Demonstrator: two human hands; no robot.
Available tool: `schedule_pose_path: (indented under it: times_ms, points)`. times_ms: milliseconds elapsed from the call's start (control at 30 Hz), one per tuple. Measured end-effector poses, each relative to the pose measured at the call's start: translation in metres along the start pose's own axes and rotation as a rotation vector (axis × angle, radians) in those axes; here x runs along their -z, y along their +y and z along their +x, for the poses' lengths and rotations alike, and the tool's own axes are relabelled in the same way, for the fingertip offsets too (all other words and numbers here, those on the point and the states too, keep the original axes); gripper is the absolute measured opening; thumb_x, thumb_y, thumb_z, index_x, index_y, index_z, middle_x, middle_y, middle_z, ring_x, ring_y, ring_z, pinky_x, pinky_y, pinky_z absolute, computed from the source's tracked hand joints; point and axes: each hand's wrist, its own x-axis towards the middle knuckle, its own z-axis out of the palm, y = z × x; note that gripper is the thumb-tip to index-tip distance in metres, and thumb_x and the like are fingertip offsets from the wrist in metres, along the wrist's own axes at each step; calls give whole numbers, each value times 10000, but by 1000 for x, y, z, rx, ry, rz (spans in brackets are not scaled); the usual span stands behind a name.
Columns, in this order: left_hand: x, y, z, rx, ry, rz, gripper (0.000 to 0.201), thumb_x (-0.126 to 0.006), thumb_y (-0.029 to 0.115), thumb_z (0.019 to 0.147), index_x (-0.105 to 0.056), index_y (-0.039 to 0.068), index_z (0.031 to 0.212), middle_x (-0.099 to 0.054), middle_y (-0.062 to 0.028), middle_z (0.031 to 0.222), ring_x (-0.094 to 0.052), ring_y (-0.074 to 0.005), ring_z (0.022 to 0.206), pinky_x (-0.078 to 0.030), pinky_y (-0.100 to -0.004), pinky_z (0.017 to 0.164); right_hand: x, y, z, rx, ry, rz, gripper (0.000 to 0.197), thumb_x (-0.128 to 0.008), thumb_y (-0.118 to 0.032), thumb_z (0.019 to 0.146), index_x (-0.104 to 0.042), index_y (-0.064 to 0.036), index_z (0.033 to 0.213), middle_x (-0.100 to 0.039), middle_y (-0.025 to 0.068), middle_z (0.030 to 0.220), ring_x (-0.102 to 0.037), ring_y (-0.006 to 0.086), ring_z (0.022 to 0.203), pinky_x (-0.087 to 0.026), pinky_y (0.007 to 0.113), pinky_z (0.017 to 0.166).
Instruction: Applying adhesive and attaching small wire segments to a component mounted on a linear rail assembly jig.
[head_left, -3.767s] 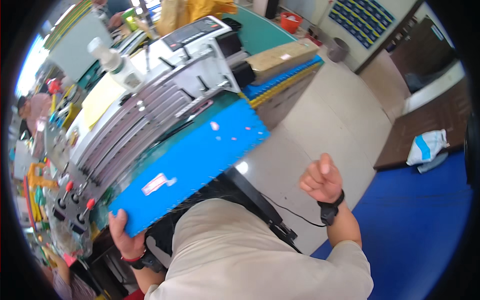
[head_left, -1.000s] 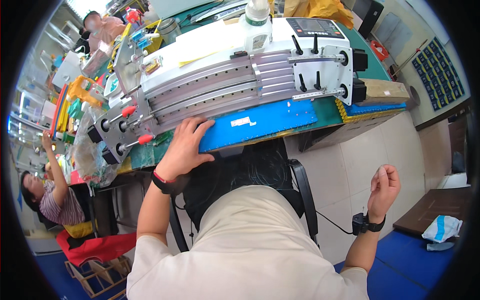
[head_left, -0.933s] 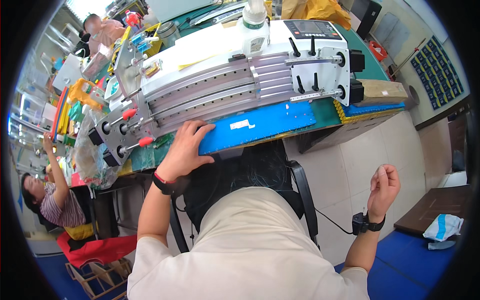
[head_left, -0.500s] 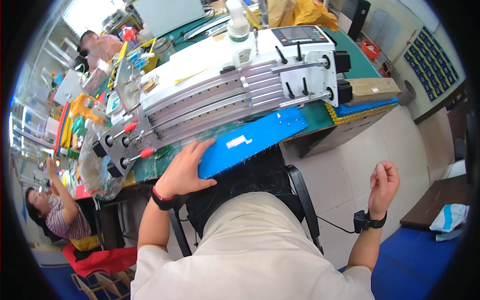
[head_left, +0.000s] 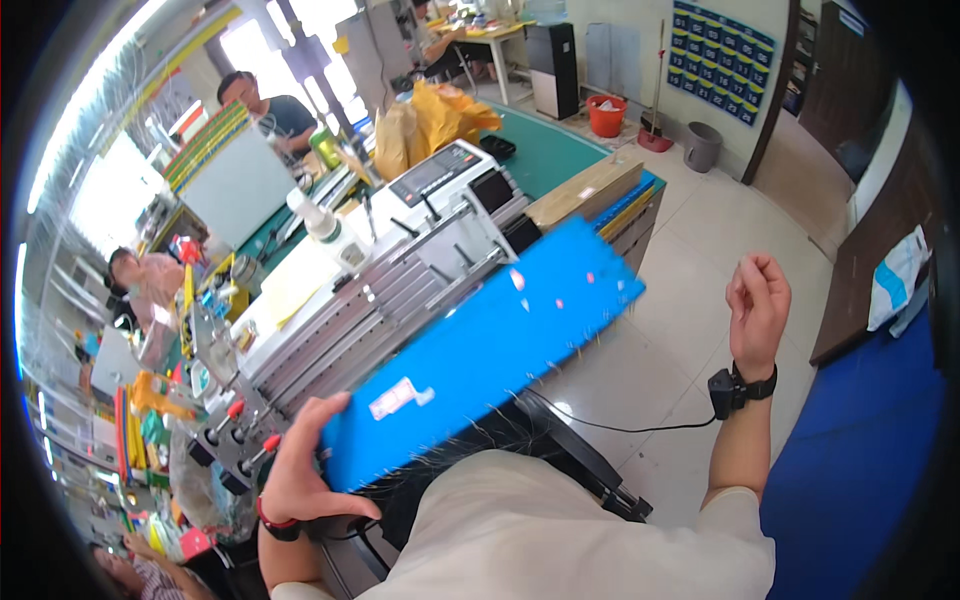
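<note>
The left hand [head_left: 300, 472] holds the blue board [head_left: 470, 350] by its lower-left end, thumb near the corner; the board slants up and right, its far edge alongside the railed machine [head_left: 345, 340]. The right hand [head_left: 757, 312], fingers curled in, is well apart, tiled floor [head_left: 690, 265] between.

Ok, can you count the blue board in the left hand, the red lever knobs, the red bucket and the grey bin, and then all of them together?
Blue board in the left hand: 1
Red lever knobs: 2
Red bucket: 1
Grey bin: 1
Total: 5
</note>
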Motion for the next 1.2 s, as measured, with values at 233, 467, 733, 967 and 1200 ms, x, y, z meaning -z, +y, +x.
schedule_pose_path:
  times_ms: [233, 467, 733, 967, 1200]
  points:
    - [49, 61, 63, -66, 265, -191, 1402, -1050, 574, 560, -359, -19, 1627, -497, -144, 1536, -498, -263, 1417, -349, -412, 1220, 36, -15, 35, 149, 191, 254, 87, -644, -129, 1064, -672, -46, 1063, -508, -44, 743, -344, 39, 533, -271, 234, 518]
    - [91, 121, 136, -34, 341, -82, 1148, -947, 532, 758, -375, 71, 1640, -595, -76, 1272, -587, -141, 1098, -475, -272, 953, 102, 1, 35, 194, 475, 448, 87, -676, -168, 1061, -667, -81, 1063, -371, -76, 701, -297, 37, 530, -238, 255, 514]
    - [117, 136, 185, 23, 423, 23, 933, -902, 439, 852, -443, 104, 1593, -634, -20, 1097, -539, -72, 874, -411, -234, 746, 131, 17, 24, 230, 752, 433, 101, -696, -189, 1045, -661, -94, 1041, -319, -81, 666, -269, 45, 535, -219, 265, 515]
    - [121, 136, 198, 53, 406, 49, 963, -943, 451, 820, -441, 62, 1543, -655, -138, 1193, -677, -160, 987, -533, -276, 812, 146, 49, 24, 207, 767, 365, 112, -685, -197, 1045, -641, -106, 998, -314, -90, 656, -262, 40, 538, -206, 261, 512]
    - [118, 144, 202, -6, 396, 87, 980, -949, 446, 817, -428, 59, 1551, -653, -144, 1194, -680, -158, 988, -545, -270, 801, 108, 53, 16, 128, 715, 297, 123, -671, -205, 1056, -636, -110, 985, -328, -90, 663, -280, 35, 552, -210, 251, 514]
